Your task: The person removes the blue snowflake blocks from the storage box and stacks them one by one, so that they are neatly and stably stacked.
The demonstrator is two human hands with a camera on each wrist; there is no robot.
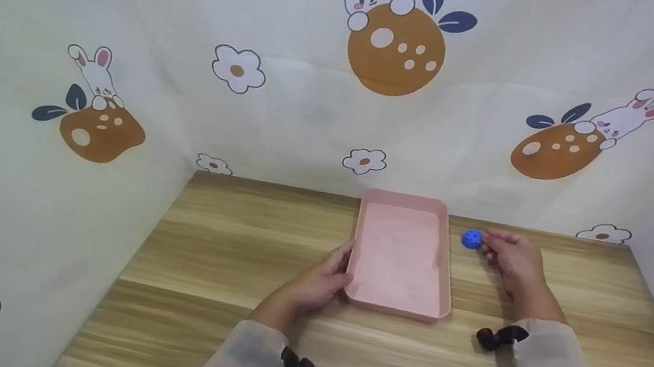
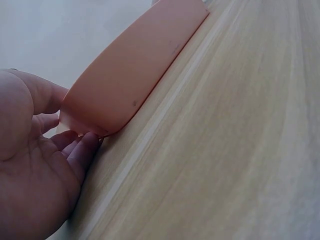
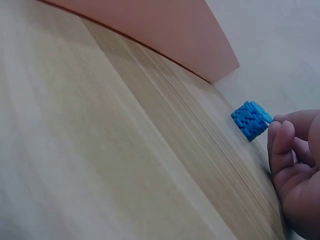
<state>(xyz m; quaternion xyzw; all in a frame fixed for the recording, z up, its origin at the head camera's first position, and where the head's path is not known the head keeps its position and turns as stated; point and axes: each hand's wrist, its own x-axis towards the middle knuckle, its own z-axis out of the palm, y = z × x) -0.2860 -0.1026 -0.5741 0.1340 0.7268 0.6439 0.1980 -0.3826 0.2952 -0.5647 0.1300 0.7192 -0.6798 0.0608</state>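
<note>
A shallow pink rectangular tray (image 1: 392,312) lies on the wooden table. At its near left side my left hand (image 1: 323,282) grips the wall; in the left wrist view the thumb meets the rim and the other fingertips touch the lower edge. To the right of the tray, my right hand (image 1: 514,261) pinches a small blue round piece (image 1: 472,239) between thumb and fingertips. This piece has a bumpy, block-patterned surface in the right wrist view, with a small tab at the pinched end. Nothing lies inside the tray.
The wood-grain table (image 1: 216,245) spreads out on both sides of the tray. Pale cloth (image 1: 303,122) printed with rabbits, fruit and flowers hangs behind and along the sides. Each sleeve carries a dark wrist camera (image 1: 298,365).
</note>
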